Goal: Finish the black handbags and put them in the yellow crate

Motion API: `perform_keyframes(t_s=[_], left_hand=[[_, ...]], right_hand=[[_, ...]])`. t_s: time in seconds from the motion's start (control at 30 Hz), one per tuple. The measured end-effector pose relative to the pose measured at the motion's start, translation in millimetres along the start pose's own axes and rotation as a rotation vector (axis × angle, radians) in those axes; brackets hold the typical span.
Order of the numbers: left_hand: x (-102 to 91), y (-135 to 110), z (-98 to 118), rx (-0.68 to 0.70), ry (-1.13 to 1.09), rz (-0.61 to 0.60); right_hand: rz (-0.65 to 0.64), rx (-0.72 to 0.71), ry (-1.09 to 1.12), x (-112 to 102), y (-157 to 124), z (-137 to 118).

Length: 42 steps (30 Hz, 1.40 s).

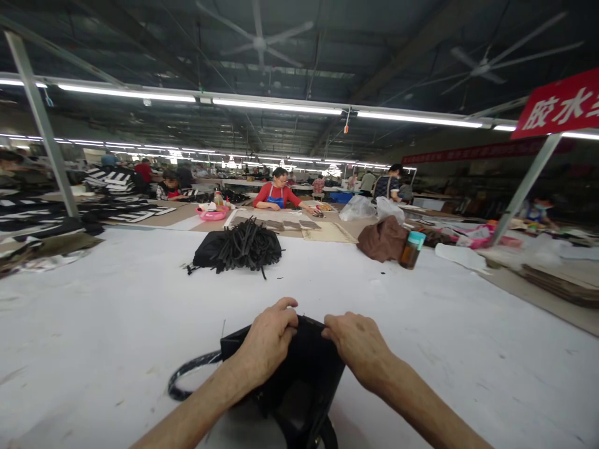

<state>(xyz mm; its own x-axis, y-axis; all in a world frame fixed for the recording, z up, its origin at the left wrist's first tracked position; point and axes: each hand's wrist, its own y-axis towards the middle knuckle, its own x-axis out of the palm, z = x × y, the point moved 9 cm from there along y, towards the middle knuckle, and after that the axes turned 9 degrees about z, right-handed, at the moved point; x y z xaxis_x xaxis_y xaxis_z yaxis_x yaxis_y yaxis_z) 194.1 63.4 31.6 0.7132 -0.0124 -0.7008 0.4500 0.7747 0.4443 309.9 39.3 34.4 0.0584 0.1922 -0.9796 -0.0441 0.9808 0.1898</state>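
A black handbag (304,380) stands in front of me on the white tabletop, its opening facing up toward me. One looped handle (180,380), which looks wrapped in clear film, sticks out to the left. My left hand (276,330) pinches the bag's far rim left of the middle, its index finger stretched out past the edge. At the far right corner of the same rim, my right hand (353,340) grips the edge between thumb and curled fingers. My forearms hide parts of the bag's sides.
Ahead on the white table (131,299) lies a pile of black strips (243,246). A brown cloth bundle (382,239) and a bottle with a teal lid (412,251) stand to the right. Across the table a co-worker in red (278,194) works near a pink basket (211,212).
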Motion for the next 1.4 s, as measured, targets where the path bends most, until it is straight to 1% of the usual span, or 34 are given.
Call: perform_keyframes(t_s=[0.17,0.27,0.37,0.43,0.53,0.6,0.67,0.83,1.0,1.13,1.23,1.3,1.33,1.37,1.4], left_hand=[[4.5,6.8,-10.7,-0.071,0.176,0.003],[6.5,7.0,-10.8,-0.073,0.232,0.009],[8.4,7.2,-10.4,-0.071,0.261,0.004],[8.2,8.1,-10.4,-0.073,0.270,0.012],[8.2,9.7,-10.5,-0.077,0.282,0.016],[9.0,10.3,-11.2,-0.083,0.293,0.014],[9.5,10.6,-11.9,-0.086,0.293,0.019],[10.4,10.3,-14.6,-0.076,0.286,0.038],[7.9,9.7,-18.1,-0.069,0.224,0.062],[5.0,9.3,-20.5,-0.098,0.198,0.061],[-3.0,6.5,-14.0,-0.075,0.173,0.052],[-16.0,1.6,-9.1,-0.037,0.193,0.073],[-23.7,-2.1,-10.0,-0.040,0.218,0.082],[-31.4,-6.6,-15.2,-0.076,0.243,0.083],[-38.0,-12.0,-24.5,-0.145,0.256,0.067]], right_hand=[[-0.013,-0.017,0.012,-1.0,-0.5,1.5],[-0.033,-0.016,0.012,-0.9,0.5,0.3],[-0.011,0.010,-0.013,-2.4,2.0,0.4],[0.034,0.015,-0.020,-5.1,3.0,-0.3],[0.075,-0.045,-0.003,-7.5,5.3,-7.5],[0.075,-0.091,0.001,-8.3,8.0,-13.6],[0.066,-0.105,-0.001,-9.0,11.9,-17.9],[0.003,-0.066,0.008,-2.4,18.6,-22.9],[0.070,-0.102,0.014,-4.2,18.6,-25.0],[0.070,-0.125,0.013,-5.0,18.8,-24.8],[0.065,-0.123,0.025,-4.4,19.5,-23.6],[0.062,-0.114,0.042,-3.4,19.7,-22.0],[0.059,-0.109,0.051,-2.8,19.6,-21.1],[0.055,-0.106,0.060,-2.2,19.5,-20.3],[0.048,-0.102,0.069,-1.6,19.3,-19.5]])
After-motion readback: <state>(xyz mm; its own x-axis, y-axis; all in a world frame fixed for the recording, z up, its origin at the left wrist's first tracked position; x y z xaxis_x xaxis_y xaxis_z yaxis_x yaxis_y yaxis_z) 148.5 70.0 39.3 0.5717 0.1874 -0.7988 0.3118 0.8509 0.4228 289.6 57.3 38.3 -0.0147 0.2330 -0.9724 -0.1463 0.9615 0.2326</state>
